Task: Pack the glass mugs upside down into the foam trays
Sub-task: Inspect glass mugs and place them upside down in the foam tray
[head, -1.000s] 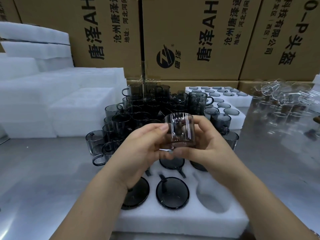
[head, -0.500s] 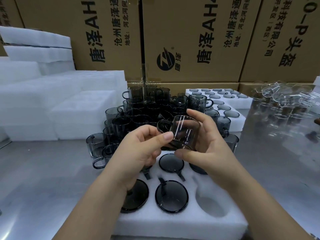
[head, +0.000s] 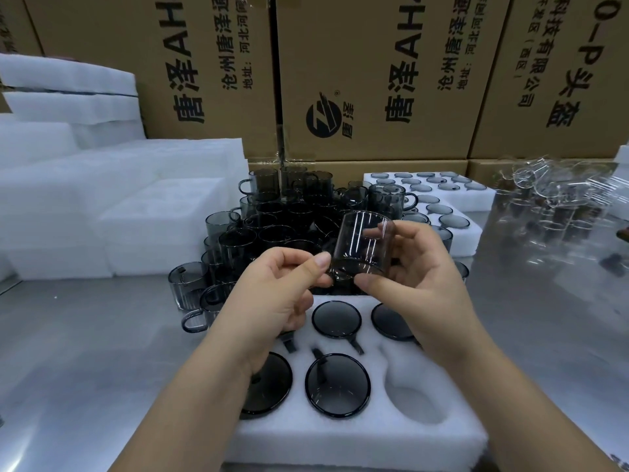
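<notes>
- Glass mug (head: 360, 247), tilted, is held in the air over the far edge of the foam tray (head: 357, 437).
- Right hand (head: 418, 281) wraps its fingers round it from 3 o'clock.
- Left hand (head: 275, 294) pinches its lower edge at 9 o'clock.
- Loose mugs (head: 272, 226) stand at 12 o'clock.

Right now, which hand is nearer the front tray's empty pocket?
Right: right hand hovers beyond the empty pocket, on its side; left hand is over the opposite, filled side of the tray.
</notes>
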